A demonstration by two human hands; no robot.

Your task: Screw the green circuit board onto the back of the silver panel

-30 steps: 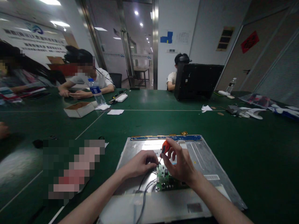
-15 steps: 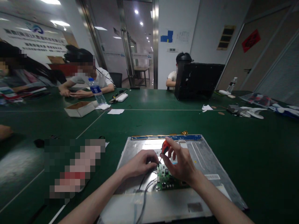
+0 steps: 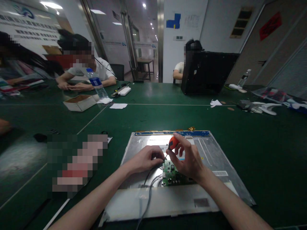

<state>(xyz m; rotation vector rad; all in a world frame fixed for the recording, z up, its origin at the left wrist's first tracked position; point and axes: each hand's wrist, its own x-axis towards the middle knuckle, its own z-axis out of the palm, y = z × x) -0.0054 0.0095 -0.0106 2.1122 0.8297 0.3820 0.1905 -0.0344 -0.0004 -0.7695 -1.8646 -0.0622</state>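
Note:
My right hand [image 3: 190, 161] grips a small screwdriver [image 3: 173, 142] by its red and black handle. The thin shaft slants down to the left, its tip close to the upper left corner of a green circuit board [image 3: 169, 179]. At that same corner my left hand [image 3: 146, 158] is closed, thumb and fingers pinched; what lies between them is too small to make out. Under both hands lies a flat metal display panel [image 3: 216, 159], with a blue strip board [image 3: 155, 133] along its far edge. A grey cable [image 3: 149, 199] runs from the board toward me.
Left of the panel lies a partly blurred-out flat object [image 3: 76, 166]. Farther off are an open box [image 3: 80, 103], a water bottle [image 3: 97, 83], papers [image 3: 118, 106] and a black monitor-like case [image 3: 211, 73]. White-handled tools [image 3: 265, 108] lie to the right. Several people sit around the table.
My view has dipped slightly, so most things sit higher in the picture. The screwdriver's handle leans a little more to the right; both hands stay at the board's corner.

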